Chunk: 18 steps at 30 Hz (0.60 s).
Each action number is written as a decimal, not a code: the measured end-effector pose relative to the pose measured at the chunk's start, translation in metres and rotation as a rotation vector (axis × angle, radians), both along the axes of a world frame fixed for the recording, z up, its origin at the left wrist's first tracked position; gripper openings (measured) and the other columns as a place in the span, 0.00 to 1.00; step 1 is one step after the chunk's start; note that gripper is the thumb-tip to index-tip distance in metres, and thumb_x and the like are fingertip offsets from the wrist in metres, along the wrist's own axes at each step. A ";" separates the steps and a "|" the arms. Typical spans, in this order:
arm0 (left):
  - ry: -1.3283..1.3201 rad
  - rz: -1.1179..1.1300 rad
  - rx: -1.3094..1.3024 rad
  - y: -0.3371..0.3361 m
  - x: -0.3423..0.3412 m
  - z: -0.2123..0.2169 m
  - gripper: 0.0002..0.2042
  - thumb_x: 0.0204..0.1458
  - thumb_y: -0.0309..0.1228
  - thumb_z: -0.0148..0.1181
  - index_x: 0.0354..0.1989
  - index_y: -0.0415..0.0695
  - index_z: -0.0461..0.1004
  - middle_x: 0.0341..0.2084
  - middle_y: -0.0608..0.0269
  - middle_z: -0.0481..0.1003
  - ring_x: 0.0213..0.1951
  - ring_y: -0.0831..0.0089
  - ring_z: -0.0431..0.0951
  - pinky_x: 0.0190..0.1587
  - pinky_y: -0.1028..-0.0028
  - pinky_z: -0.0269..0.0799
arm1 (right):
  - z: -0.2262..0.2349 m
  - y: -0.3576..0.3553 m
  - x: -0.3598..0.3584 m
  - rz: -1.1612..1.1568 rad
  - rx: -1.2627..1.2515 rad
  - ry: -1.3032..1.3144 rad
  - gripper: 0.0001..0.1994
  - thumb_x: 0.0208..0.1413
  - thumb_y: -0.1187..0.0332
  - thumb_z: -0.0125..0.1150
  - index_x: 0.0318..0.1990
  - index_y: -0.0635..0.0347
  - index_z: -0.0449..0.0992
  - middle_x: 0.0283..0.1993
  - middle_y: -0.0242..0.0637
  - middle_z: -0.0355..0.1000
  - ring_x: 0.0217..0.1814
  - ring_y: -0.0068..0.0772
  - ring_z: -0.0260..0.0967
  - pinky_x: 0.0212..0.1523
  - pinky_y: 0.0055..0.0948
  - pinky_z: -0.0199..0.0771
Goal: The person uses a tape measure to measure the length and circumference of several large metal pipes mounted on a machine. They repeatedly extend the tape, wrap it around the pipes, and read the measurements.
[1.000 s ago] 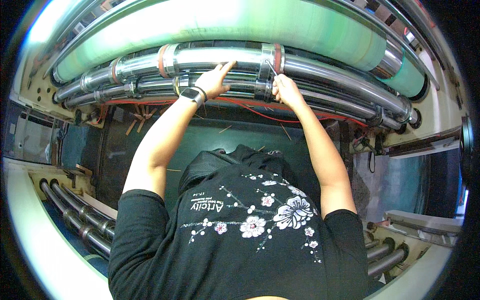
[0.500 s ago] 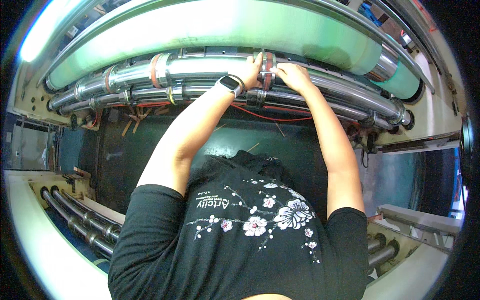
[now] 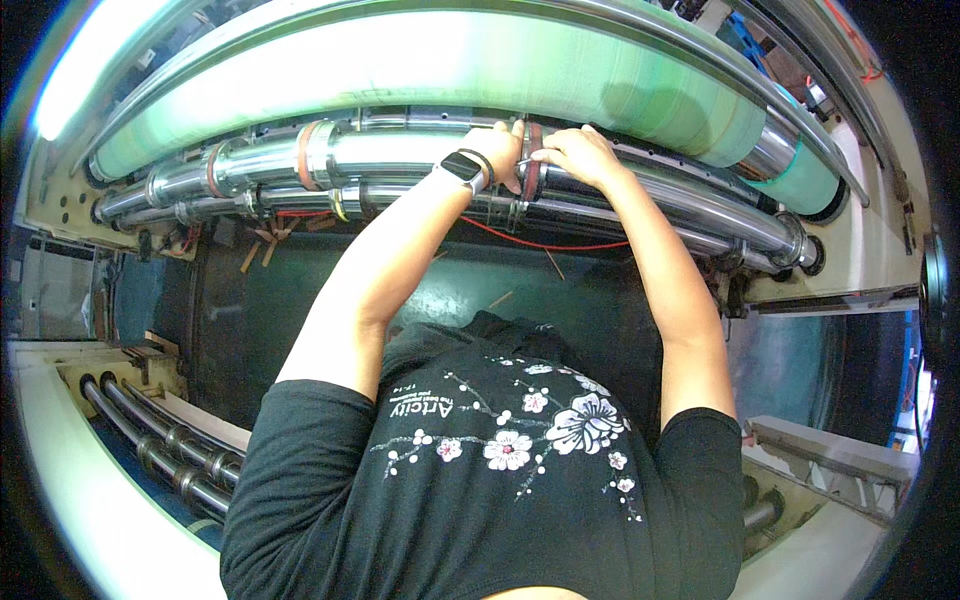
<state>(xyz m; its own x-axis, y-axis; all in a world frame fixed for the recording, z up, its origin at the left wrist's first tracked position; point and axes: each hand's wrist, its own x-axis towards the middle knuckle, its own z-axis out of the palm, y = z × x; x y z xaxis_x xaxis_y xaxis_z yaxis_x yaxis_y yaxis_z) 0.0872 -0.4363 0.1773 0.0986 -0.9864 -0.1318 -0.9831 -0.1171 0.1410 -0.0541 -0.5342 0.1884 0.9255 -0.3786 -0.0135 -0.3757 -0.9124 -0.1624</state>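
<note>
My left hand [image 3: 498,158], with a watch [image 3: 461,167] on its wrist, wraps the silver roller shaft [image 3: 390,152] just left of a collar with a red-brown band [image 3: 534,165]. Its fingertips lie on the far side and its thumb on the near side. On the other side of the band, my right hand [image 3: 583,157] pinches a thin metal rod [image 3: 529,160] that crosses toward my left hand. The rod resembles a small hex key, but its tip is hidden at the collar.
A large pale green roller [image 3: 420,65] spans the machine beyond my hands. More banded collars [image 3: 309,155] sit along the shaft to the left. Beneath runs a lower bar [image 3: 640,222] and a red hose [image 3: 540,243]. Cream side frames [image 3: 860,235] stand at both ends.
The metal rod has gone from nearly level to tilted, and my right hand's pinching fingers have come slightly lower. My left hand stays at the collar. The whole view has shifted a little.
</note>
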 end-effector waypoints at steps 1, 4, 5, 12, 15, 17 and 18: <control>-0.004 0.008 -0.010 0.001 0.001 -0.001 0.52 0.20 0.42 0.72 0.57 0.37 0.49 0.43 0.45 0.66 0.42 0.55 0.71 0.42 0.67 0.69 | 0.000 0.002 0.000 -0.025 0.056 0.000 0.18 0.48 0.48 0.49 0.29 0.53 0.74 0.30 0.36 0.71 0.35 0.39 0.67 0.37 0.36 0.61; 0.007 0.019 -0.011 0.004 0.002 -0.003 0.51 0.20 0.42 0.72 0.57 0.36 0.49 0.42 0.46 0.67 0.42 0.56 0.71 0.42 0.68 0.70 | -0.008 0.008 -0.005 -0.082 0.220 -0.037 0.18 0.49 0.48 0.48 0.32 0.51 0.75 0.33 0.39 0.72 0.37 0.43 0.68 0.38 0.38 0.64; 0.014 0.016 -0.010 0.003 0.000 -0.001 0.51 0.21 0.41 0.72 0.57 0.36 0.49 0.42 0.46 0.66 0.42 0.56 0.71 0.42 0.68 0.70 | -0.020 0.007 -0.010 -0.087 0.267 -0.076 0.18 0.49 0.48 0.47 0.33 0.50 0.75 0.34 0.40 0.72 0.38 0.45 0.68 0.38 0.39 0.65; -0.006 0.019 -0.034 0.003 0.003 -0.011 0.54 0.22 0.42 0.72 0.59 0.39 0.44 0.46 0.42 0.63 0.42 0.51 0.70 0.42 0.63 0.69 | -0.060 0.038 -0.021 -0.208 0.382 -0.364 0.18 0.55 0.55 0.45 0.30 0.61 0.71 0.21 0.41 0.66 0.24 0.39 0.64 0.29 0.34 0.63; -0.003 -0.012 -0.042 0.000 0.006 -0.016 0.53 0.23 0.42 0.71 0.59 0.38 0.44 0.45 0.42 0.63 0.41 0.51 0.71 0.40 0.64 0.70 | -0.083 0.053 -0.021 -0.285 0.458 -0.462 0.18 0.56 0.57 0.43 0.26 0.64 0.67 0.19 0.43 0.65 0.21 0.40 0.63 0.27 0.34 0.63; -0.024 -0.007 -0.061 0.002 0.006 -0.017 0.52 0.24 0.42 0.71 0.59 0.37 0.45 0.45 0.42 0.64 0.41 0.51 0.71 0.40 0.64 0.70 | -0.088 0.067 -0.019 -0.323 0.490 -0.498 0.17 0.57 0.58 0.43 0.26 0.65 0.66 0.19 0.44 0.64 0.22 0.40 0.63 0.27 0.34 0.63; -0.034 -0.003 -0.071 0.002 0.006 -0.018 0.52 0.24 0.41 0.71 0.59 0.37 0.45 0.44 0.42 0.64 0.40 0.51 0.71 0.40 0.64 0.70 | -0.088 0.071 -0.019 -0.339 0.496 -0.514 0.16 0.57 0.59 0.43 0.27 0.65 0.65 0.20 0.44 0.64 0.22 0.39 0.63 0.27 0.33 0.63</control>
<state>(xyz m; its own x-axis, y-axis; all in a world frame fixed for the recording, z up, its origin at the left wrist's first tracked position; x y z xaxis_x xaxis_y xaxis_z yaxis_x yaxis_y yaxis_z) 0.0931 -0.4339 0.1598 0.0988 -0.9934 -0.0583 -0.9878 -0.1050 0.1150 -0.0731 -0.4628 0.1003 0.6964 -0.7032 0.1436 -0.3878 -0.5371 -0.7491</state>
